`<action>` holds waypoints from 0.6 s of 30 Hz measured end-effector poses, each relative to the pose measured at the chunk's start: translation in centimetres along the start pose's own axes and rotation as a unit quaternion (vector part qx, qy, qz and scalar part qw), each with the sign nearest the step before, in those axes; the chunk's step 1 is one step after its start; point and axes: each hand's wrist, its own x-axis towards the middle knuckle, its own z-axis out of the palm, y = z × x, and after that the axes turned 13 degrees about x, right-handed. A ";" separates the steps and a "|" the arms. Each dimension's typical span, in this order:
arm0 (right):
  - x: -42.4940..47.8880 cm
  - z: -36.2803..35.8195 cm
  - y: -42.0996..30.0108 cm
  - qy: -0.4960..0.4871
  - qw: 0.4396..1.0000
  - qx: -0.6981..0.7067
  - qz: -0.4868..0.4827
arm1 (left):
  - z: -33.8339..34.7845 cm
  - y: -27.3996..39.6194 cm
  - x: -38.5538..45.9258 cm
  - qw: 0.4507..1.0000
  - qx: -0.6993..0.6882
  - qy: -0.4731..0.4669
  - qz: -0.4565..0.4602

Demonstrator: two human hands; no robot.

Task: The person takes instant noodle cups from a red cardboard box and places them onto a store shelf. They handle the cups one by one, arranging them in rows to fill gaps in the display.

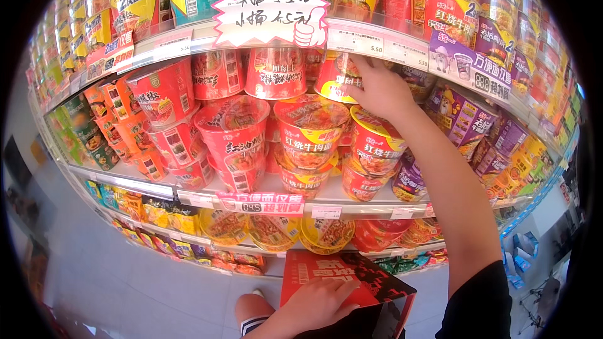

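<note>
My right hand (379,85) reaches onto the middle shelf, under the lip of the shelf above. Its thumb lies against the front of a red and yellow instant noodle cup (335,77), which stands upside down on other cups, and its fingertips are partly hidden. Just below are more red noodle cups (312,136), stacked in columns. Lower in view, my left hand (320,299) lies over a red and black cardboard box (306,268) in front of my body, fingers spread across its upper face. What supports the box underneath is hidden.
The upper shelf edge (179,44) carries price labels and a handwritten price sign (271,14) close to my right hand. Purple noodle cups (459,113) stand to the right. Yellow noodle bowls (327,233) fill a lower shelf above the tiled floor (155,282).
</note>
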 end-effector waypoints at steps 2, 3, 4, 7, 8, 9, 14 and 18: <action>-1.0 -1.0 0.0 0.025 1.000 0.010 -0.005 | -0.1 0.3 0.3 1.000 -0.015 -0.002 0.005; -1.4 -0.9 -0.7 0.041 0.999 0.031 -0.013 | -0.5 0.2 0.0 1.000 -0.011 -0.006 -0.005; -2.3 -2.5 -2.5 -0.010 0.997 0.071 0.010 | -0.6 0.1 -0.2 1.000 -0.008 -0.010 -0.006; -8.2 -4.5 -3.8 0.088 0.984 0.073 -0.135 | -0.4 0.1 -0.2 1.000 -0.016 -0.014 0.009; -10.5 -4.8 -4.2 0.100 0.976 0.099 -0.168 | -0.3 0.1 -0.2 1.000 -0.021 -0.012 0.014; -12.8 -4.7 -4.8 0.113 0.963 0.135 -0.204 | -0.3 -0.1 -0.5 1.000 -0.022 -0.013 0.009; -24.5 -5.1 -5.1 0.009 0.946 0.195 -0.260 | 0.7 0.0 -0.5 1.000 -0.005 -0.027 0.014; -32.0 -2.5 -2.1 -0.063 0.940 0.244 -0.230 | 0.3 0.5 0.1 0.998 -0.001 -0.061 0.006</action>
